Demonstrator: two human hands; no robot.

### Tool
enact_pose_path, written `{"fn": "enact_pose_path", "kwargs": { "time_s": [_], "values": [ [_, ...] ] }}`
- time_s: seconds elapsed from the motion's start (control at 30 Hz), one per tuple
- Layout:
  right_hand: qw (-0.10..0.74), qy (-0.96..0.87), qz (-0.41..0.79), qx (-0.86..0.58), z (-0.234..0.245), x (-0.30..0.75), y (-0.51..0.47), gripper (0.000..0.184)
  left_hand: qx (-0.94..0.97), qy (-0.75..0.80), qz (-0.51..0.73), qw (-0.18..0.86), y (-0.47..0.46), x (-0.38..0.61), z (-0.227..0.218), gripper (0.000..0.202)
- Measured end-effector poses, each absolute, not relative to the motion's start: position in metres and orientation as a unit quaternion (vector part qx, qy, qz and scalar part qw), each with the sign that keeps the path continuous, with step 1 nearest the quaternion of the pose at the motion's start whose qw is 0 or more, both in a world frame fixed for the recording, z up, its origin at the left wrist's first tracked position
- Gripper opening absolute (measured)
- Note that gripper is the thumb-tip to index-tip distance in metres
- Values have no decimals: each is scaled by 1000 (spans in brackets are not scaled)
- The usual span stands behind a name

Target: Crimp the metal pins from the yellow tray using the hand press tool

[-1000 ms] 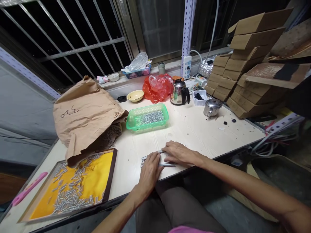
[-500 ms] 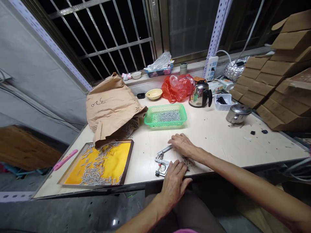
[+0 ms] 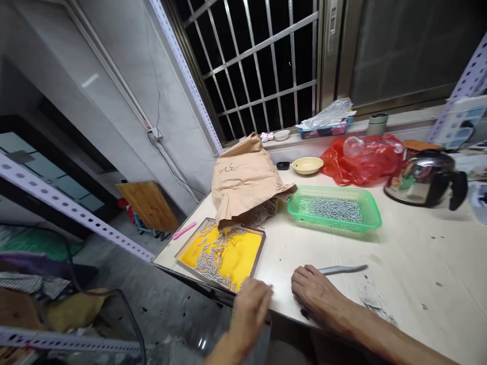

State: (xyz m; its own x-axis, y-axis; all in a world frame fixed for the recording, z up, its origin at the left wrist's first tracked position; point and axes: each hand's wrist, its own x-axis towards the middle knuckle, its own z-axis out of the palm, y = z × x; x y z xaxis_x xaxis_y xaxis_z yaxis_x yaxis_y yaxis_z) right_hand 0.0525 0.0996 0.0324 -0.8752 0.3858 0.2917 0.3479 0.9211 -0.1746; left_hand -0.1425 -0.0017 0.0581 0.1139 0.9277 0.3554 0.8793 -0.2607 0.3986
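My right hand [image 3: 317, 294] lies over a grey-handled pair of pliers [image 3: 344, 269] on the table, fingers curled down around it. One handle sticks out to the right, and the hand hides most of the jaw end. My left hand [image 3: 250, 304] is at the table's front edge, just off the near right corner of a shallow tray [image 3: 261, 249]. Its fingers are bent together and slightly blurred; whatever is in them cannot be made out. Small silvery metal pins [image 3: 209, 266] are scattered over the tray's yellow lining [image 3: 245, 248].
A green plastic basket [image 3: 371, 225] of similar metal pieces stands behind the pliers. A brown paper sack [image 3: 247, 175] leans over the tray's back edge, beside a pink-handled tool [image 3: 184, 230]. Farther back are a yellow bowl [image 3: 307, 166], red plastic bag [image 3: 361, 159] and kettle [image 3: 422, 177].
The view has swung left. My left hand has left the pliers and moved left to the tray's corner. My right hand has come down over the pliers' jaw end.
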Motion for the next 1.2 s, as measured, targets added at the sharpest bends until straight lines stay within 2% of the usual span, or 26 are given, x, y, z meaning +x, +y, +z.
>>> {"fn": "enact_pose_path", "kwargs": {
  "time_s": [0.13, 0.27, 0.4, 0.47, 0.6, 0.67, 0.77, 0.83, 0.9, 1.03, 1.2],
  "values": [
    [306, -915, 95, -246, 65, 63, 114, 17, 658, 730, 176, -44, 36, -231, 73, 26],
    [399, -862, 22, -313, 106, 98, 167, 18, 640, 765, 37, -58, 71, -278, 70, 27],
    [358, -838, -92, -402, 117, 140, 221, 32, 650, 758, -5, -47, 87, -289, 69, 24],
    [324, -842, -109, -417, 112, 153, 224, 36, 657, 753, 2, -41, 90, -290, 70, 22],
    [282, -873, 3, -398, 90, 157, 170, 30, 669, 741, 37, -29, 92, -284, 73, 22],
    [244, -885, 86, -388, 76, 152, 130, 26, 649, 753, 109, 27, 92, -266, 73, 18],
    [172, -889, 151, -396, 56, 145, 85, 18, 563, 748, 245, 252, 86, -215, 74, 20],
    [143, -879, 162, -425, 45, 144, 68, 12, 505, 707, 279, 409, 78, -174, 76, 28],
    [132, -865, 159, -458, 38, 145, 59, 10, 461, 681, 272, 500, 71, -138, 77, 34],
    [141, -848, 152, -488, 35, 147, 55, 13, 445, 657, 225, 566, 66, -97, 71, 36],
    [152, -847, 157, -485, 38, 147, 55, 16, 448, 672, 172, 564, 69, -89, 58, 32]
  ]
}}
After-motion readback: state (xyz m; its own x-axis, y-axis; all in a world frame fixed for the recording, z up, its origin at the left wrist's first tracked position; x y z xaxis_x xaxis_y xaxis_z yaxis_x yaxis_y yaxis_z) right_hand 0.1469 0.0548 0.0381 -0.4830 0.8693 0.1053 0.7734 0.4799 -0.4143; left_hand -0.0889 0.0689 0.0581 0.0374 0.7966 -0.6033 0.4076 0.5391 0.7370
